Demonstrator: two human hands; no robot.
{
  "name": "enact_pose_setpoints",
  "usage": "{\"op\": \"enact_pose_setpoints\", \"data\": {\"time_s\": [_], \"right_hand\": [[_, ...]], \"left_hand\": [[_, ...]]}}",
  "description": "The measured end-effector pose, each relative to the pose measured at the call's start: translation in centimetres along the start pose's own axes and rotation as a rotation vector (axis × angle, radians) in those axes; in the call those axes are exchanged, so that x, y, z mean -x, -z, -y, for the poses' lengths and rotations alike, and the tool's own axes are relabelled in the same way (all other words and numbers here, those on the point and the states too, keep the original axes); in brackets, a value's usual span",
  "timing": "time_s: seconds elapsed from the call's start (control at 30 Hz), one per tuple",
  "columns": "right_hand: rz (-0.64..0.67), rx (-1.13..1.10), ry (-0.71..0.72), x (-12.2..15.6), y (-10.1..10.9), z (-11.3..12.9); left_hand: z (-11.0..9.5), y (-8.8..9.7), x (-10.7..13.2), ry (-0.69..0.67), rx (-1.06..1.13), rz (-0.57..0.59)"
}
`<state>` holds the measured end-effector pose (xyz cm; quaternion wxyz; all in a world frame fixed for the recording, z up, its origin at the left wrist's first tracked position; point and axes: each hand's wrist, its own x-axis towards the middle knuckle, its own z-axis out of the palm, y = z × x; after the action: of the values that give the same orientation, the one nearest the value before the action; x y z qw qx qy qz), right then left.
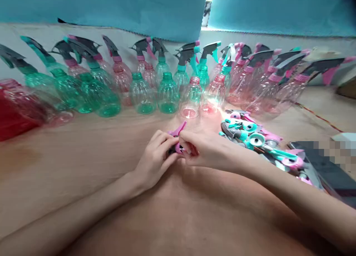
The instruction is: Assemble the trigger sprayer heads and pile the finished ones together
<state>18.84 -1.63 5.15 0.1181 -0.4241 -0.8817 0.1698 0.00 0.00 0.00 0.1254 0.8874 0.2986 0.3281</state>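
Observation:
Over the middle of the table, my left hand (155, 156) is closed around a pink and dark grey spray trigger head (178, 131). Its pink lever sticks up beyond my fingers, and much of the rest is hidden by both hands. My right hand (198, 148) meets it from the right, fingers curled and pressed together at the pink part. Whatever small piece those fingers may pinch is hidden. Just behind my hands stand open bottles without heads: a clear pinkish bottle (190, 100) and a green bottle (168, 95).
A pile of loose pink, teal and grey spray heads (256, 139) lies to the right, beside a dark flat device (319, 167). Bottles fitted with spray heads (182, 69) line the back wall. A red item (16, 115) is at far left, and a twisted wire (319, 117) at right.

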Motion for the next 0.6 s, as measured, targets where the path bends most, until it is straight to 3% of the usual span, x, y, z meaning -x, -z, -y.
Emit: {"op": "enact_pose_setpoints", "data": {"time_s": [0.37,0.6], "right_hand": [[-0.025,0.140,0.182,0.3,1.1,0.3],[-0.113,0.126,0.158,0.0,0.3,-0.8]], "left_hand": [[-0.3,-0.4,-0.2,-0.044,-0.012,0.010],[-0.1,-0.1,-0.2,0.032,0.004,-0.006]]}}
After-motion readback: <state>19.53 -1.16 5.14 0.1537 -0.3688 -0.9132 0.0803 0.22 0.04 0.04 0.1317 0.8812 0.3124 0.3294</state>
